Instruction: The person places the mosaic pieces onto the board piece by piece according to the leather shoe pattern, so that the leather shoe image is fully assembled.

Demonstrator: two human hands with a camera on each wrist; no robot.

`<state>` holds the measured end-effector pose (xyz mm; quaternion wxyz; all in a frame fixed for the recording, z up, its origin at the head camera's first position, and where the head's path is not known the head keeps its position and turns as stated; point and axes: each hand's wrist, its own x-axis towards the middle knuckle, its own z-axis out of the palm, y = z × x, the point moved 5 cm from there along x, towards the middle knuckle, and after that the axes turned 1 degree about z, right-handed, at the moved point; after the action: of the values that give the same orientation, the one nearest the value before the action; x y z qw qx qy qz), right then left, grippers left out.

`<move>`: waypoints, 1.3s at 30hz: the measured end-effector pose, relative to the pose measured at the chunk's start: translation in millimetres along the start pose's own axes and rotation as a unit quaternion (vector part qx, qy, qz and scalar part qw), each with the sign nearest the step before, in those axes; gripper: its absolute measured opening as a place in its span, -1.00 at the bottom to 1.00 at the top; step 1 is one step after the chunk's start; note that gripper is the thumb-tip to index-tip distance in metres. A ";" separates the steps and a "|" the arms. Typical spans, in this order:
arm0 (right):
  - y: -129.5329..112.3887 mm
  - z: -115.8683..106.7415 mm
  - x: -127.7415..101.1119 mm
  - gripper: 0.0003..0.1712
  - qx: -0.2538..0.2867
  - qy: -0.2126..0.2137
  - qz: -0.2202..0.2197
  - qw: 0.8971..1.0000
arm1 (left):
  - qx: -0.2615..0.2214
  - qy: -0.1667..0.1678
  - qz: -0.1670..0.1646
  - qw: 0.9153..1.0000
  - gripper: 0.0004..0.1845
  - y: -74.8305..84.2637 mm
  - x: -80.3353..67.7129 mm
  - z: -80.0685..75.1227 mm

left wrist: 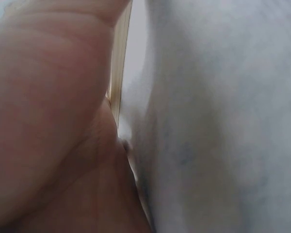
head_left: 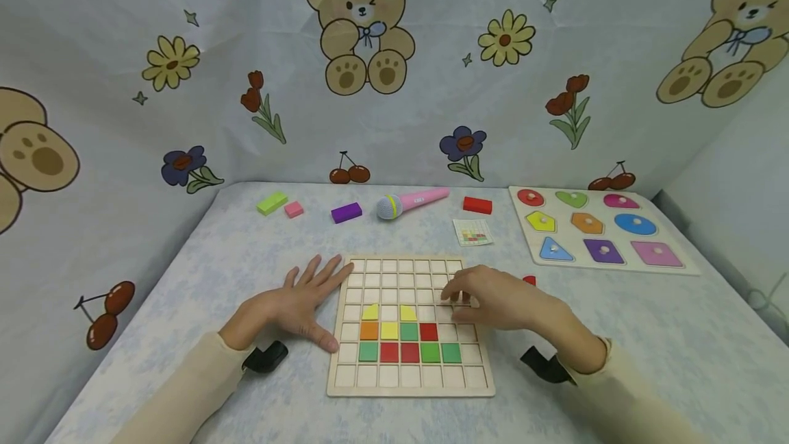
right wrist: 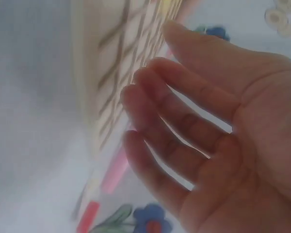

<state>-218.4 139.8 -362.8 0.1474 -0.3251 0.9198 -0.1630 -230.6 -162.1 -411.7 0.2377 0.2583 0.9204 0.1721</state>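
A wooden grid board (head_left: 409, 386) lies flat on the table, with red, green, yellow and orange tiles (head_left: 390, 351) in several of its cells. My left hand (head_left: 297, 303) is spread flat, its thumb and index finger against the board's left edge. Over the board's right side hovers my right hand (head_left: 502, 297), fingers loosely bent. In the right wrist view nothing shows between the fingers of that hand (right wrist: 199, 121). The left wrist view is mostly palm (left wrist: 48, 107), with a strip of the board's edge (left wrist: 119, 63) beside it. A red piece (head_left: 529, 280) peeks out behind the right hand.
A small pattern card (head_left: 473, 232) and a red box (head_left: 477, 205) lie beyond the board. Left of them are a pink toy microphone (head_left: 411, 203), a purple box (head_left: 346, 212), a pink block (head_left: 294, 210) and a green box (head_left: 272, 203). A shape puzzle (head_left: 607, 242) lies at back right.
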 end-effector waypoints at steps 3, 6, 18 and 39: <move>25.7 -11.6 -2.2 -0.67 0.008 0.021 0.019 1.000 | -0.002 0.001 0.001 1.000 0.48 0.5 -0.7 -0.5; 52.3 -21.7 -7.3 -0.62 0.013 0.033 0.058 0.998 | -0.004 -0.001 0.002 1.000 0.48 0.3 -1.0 0.1; 109.6 -33.0 -27.0 -0.69 0.009 -0.001 0.204 0.979 | -0.005 -0.002 0.006 1.000 0.47 0.3 -2.3 0.9; 122.1 -32.0 -35.9 -0.81 0.007 -0.048 0.240 0.969 | -0.001 -0.003 0.009 1.000 0.46 1.3 -3.5 -0.3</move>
<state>-270.9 259.4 -376.3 0.2285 -0.1008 0.9616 -0.1136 -227.7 -163.1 -409.7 0.2389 0.2666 0.9173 0.1742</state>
